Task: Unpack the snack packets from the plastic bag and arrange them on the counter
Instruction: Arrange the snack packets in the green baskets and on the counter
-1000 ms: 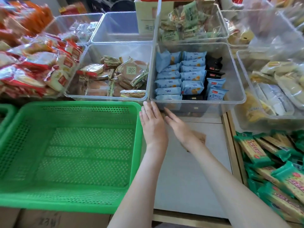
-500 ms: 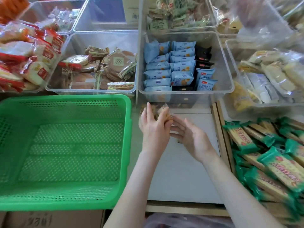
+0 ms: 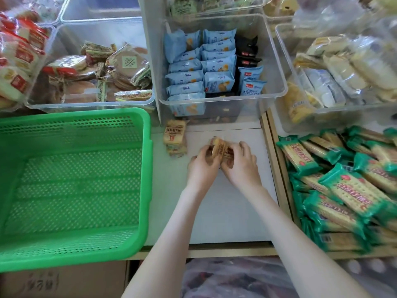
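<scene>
**Placing step, seen from the head.** Landmark: the green basket (image 3: 75, 117) at left.

Nearest, right of the basket's near corner and below the desk (image 3: 225, 211) edge, lies the bag (image 3: 236, 278). It is crumpled, and what it holds is too blurred to tell.

Farther in, right of the basket's right wall, both grips meet over the white desk. The left grip (image 3: 203, 166) curls round the left end of a small bundle (image 3: 221, 149) of tan packets. The right grip (image 3: 241, 166) clasps the right end, fingers over the top. The bundle sits between the two palms, its upper edge showing above the fingers. Whether its underside touches the desk cannot be told.

Beyond, just beside the basket's far right corner, a stack (image 3: 175, 136) of like packets lies on the desk. It is apart from the bundle and nearer the basket. Farthest, past the stack, stands a clear bin (image 3: 225, 99) of blue packets.

**Judgement.** The step in hand is probably setting the bundle down next to the stack.
- Squeeze both ends evenly so the packets do not skew.
- Lower the bundle flat on the side of the stack away from the basket, edges parallel.
- Free both ends together, since the slick wrappers will likely fan out if one end goes first.

With one stack down, the task appears to be at an early stage.
</scene>
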